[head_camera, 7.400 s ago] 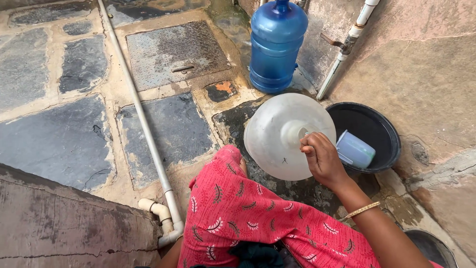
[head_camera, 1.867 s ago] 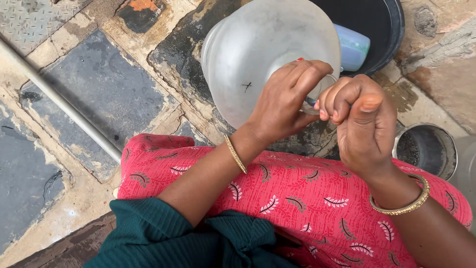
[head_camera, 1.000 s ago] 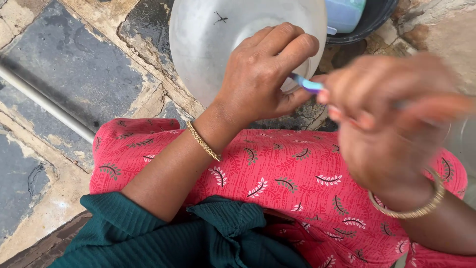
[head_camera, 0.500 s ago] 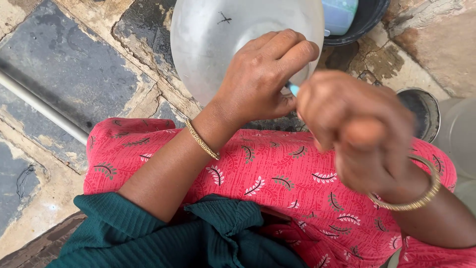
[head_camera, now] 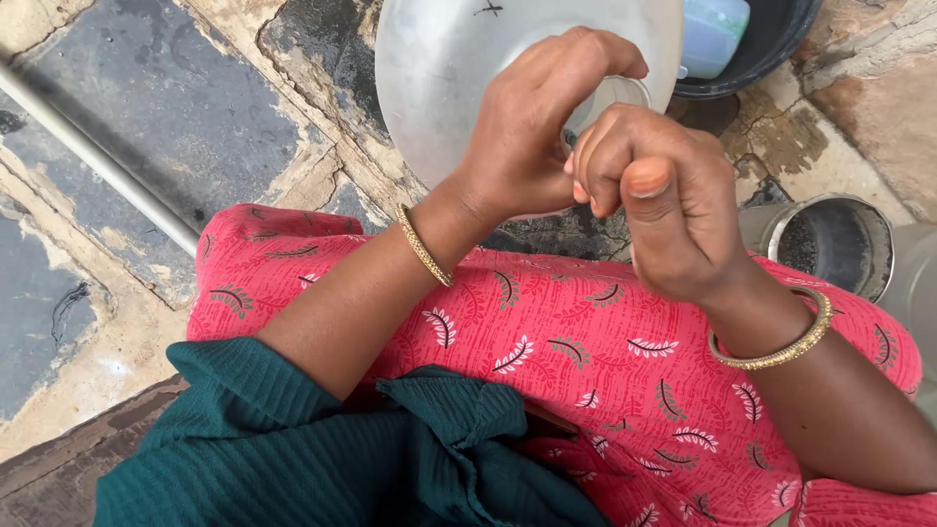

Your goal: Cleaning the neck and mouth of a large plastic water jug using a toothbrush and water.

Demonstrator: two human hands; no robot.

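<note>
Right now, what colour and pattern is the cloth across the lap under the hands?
Head view: the lap cloth is pinkish-red with a small leaf-sprig print in white and dark.

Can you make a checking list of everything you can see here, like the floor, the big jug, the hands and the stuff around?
Surface: stone slab floor, cracked and stained.
Job's things: clear water jug tipped toward the person, mouth at the hands.
Clutter: dark basin holding a pale blue cup; metal pot at right.
Grippers: left hand curled at the jug's mouth; right hand in a fist beside it.
Cables: nothing seen; a grey pipe crosses the floor.
Surroundings: red patterned cloth over the lap.
</note>
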